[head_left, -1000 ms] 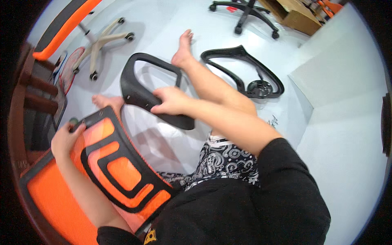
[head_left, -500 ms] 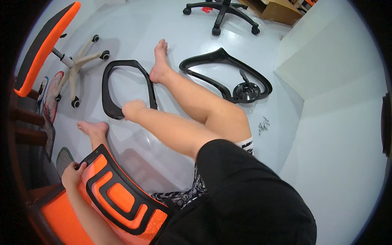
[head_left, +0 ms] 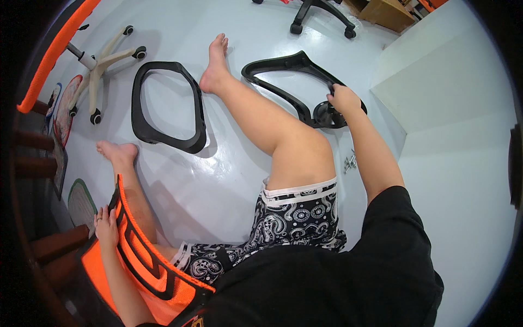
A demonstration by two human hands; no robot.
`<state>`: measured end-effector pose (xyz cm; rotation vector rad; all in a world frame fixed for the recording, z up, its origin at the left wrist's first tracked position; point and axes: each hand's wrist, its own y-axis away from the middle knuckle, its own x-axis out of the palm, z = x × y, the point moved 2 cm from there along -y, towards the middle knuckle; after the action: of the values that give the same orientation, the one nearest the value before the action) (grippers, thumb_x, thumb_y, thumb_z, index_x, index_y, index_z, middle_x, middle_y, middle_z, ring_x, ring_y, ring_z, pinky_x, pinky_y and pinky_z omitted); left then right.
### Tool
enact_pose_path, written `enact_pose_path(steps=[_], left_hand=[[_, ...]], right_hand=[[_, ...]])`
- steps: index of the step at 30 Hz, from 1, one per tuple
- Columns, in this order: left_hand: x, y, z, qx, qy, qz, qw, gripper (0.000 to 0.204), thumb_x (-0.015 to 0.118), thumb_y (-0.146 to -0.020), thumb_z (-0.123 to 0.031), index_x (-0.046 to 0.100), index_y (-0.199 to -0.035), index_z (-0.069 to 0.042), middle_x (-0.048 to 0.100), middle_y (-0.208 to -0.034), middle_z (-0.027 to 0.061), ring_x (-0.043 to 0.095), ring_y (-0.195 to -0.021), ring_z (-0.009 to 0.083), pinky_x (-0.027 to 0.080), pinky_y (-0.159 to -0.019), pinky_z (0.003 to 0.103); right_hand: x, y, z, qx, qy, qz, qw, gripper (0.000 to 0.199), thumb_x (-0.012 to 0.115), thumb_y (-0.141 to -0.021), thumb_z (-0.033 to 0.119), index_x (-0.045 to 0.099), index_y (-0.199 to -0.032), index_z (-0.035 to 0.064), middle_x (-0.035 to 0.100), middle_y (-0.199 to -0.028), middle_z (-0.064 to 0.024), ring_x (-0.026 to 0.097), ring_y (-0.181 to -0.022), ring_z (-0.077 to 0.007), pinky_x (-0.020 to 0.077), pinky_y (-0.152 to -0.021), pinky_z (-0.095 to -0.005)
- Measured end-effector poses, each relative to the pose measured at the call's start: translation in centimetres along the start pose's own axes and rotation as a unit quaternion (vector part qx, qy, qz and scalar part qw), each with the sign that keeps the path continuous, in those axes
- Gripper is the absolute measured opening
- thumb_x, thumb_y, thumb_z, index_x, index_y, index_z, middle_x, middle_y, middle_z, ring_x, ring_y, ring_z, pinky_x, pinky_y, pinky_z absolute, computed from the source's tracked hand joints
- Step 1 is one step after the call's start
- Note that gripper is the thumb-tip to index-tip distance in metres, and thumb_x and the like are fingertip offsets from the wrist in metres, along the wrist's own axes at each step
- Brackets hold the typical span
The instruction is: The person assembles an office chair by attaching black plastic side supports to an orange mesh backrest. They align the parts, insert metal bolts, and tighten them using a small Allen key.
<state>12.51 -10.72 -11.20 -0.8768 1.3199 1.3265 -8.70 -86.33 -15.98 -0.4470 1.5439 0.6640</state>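
Observation:
My left hand point(head_left: 106, 228) is at the upper edge of an orange mesh chair backrest point(head_left: 143, 261) with black ribs, which leans tilted against my lap. Its fingers rest over the edge; the thumb's grip is partly hidden. My right hand point(head_left: 344, 100) reaches out to a large black loop-shaped frame point(head_left: 283, 64) on the floor. The fingers are curled around a thin black stalk above a round black dish-shaped piece point(head_left: 327, 115) at the frame's right end. The hand hides most of the stalk. A second black loop frame point(head_left: 199, 143) lies between my feet.
Several silver screws point(head_left: 350, 162) lie beside my right knee. An orange-backed chair with a pale wheeled base point(head_left: 97, 65) stands at the left. A black wheeled base point(head_left: 305, 13) and a cardboard box point(head_left: 387, 15) are at the back. A white wall point(head_left: 452, 180) bounds the right.
My right arm has swung from across my legs to the right, and its hand has reached the round black piece. The backrest has tipped more upright, with my left hand still at its edge.

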Motion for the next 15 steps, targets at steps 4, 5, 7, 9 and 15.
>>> enact_pose_path(steps=[4, 5, 7, 9, 15], left_hand=[[-1.2, 6.5, 0.0, 0.037, 0.041, -0.048, 0.997, 0.050, 0.045, -0.102, -0.040, 0.052, -0.138, -0.007, 0.037, -0.153, 0.0161, 0.024, -0.144, 0.0412, 0.023, -0.116, 0.049], [-1.5, 8.9, 0.4, 0.054, 0.040, -0.073, 0.995, 0.049, 0.046, -0.101, -0.038, 0.052, -0.138, -0.007, 0.037, -0.153, 0.0165, 0.024, -0.144, 0.0411, 0.021, -0.116, 0.050], [-1.5, 13.9, 1.3, 0.054, 0.036, -0.128, 0.990, 0.048, 0.049, -0.100, -0.035, 0.051, -0.138, -0.007, 0.035, -0.154, 0.0175, 0.024, -0.144, 0.0409, 0.020, -0.117, 0.051], [-1.0, 19.2, 2.3, 0.015, 0.026, -0.200, 0.979, 0.048, 0.052, -0.099, -0.032, 0.049, -0.139, -0.006, 0.035, -0.154, 0.0180, 0.025, -0.144, 0.0405, 0.019, -0.117, 0.052], [4.3, 32.0, 3.3, -0.340, 0.140, -0.352, 0.861, 0.063, 0.062, -0.096, -0.030, 0.036, -0.144, 0.001, 0.038, -0.146, 0.0214, 0.039, -0.134, 0.0363, 0.034, -0.109, 0.048]], right_hand=[[0.9, -1.4, 1.0, -0.009, -0.072, -0.075, 0.995, 0.038, 0.058, -0.091, 0.036, 0.060, -0.114, 0.0059, 0.069, -0.106, -0.0196, 0.066, -0.100, -0.0368, 0.0529, -0.085, -0.0483], [0.9, -1.8, 1.5, 0.008, -0.086, -0.082, 0.993, 0.038, 0.058, -0.091, 0.036, 0.059, -0.115, 0.0058, 0.069, -0.106, -0.0196, 0.066, -0.100, -0.0369, 0.0528, -0.085, -0.0483], [1.1, -2.0, 2.6, 0.039, -0.112, -0.085, 0.989, 0.043, 0.061, -0.090, 0.038, 0.056, -0.118, 0.0056, 0.069, -0.105, -0.0210, 0.066, -0.100, -0.0376, 0.0527, -0.084, -0.0478], [1.5, -1.2, 3.4, 0.021, -0.165, -0.127, 0.978, 0.046, 0.063, -0.089, 0.040, 0.056, -0.118, 0.0057, 0.069, -0.105, -0.0210, 0.066, -0.100, -0.0374, 0.0525, -0.084, -0.0473], [5.4, 4.3, 3.2, -0.060, -0.313, -0.147, 0.937, 0.047, 0.068, -0.086, 0.040, 0.056, -0.115, 0.0047, 0.065, -0.098, -0.0189, 0.064, -0.094, -0.0366, 0.0502, -0.081, -0.0456]])
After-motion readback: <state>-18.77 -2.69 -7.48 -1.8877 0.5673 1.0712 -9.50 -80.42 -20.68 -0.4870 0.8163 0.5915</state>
